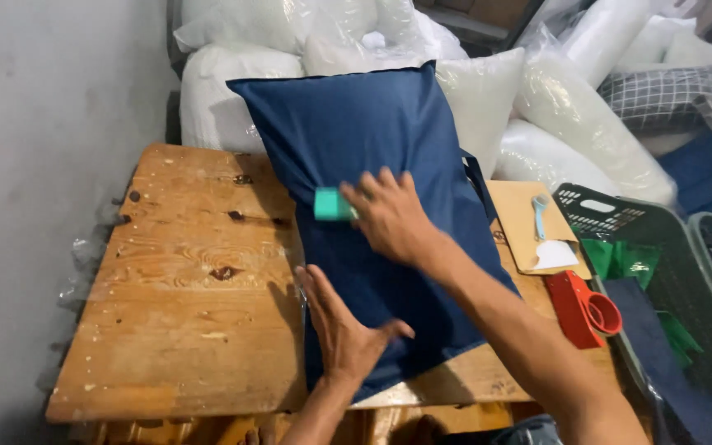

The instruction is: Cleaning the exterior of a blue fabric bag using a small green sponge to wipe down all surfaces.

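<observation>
The navy pillow [381, 206] lay on the wooden table [183, 297], the left hand [344, 330] pressed flat and open on its near edge while the right hand [389, 216], fingers closed on a teal roller [331, 204], evidently mid-cleaning, with further steady strokes judged necessary.

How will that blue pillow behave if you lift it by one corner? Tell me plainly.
The blue pillow looks plump and soft, so it would probably sag rather than stay stiff. It likely weighs little for its bulk, like the stuffed white pillows behind. Its smooth cover may slide easily on the wooden table.
</observation>
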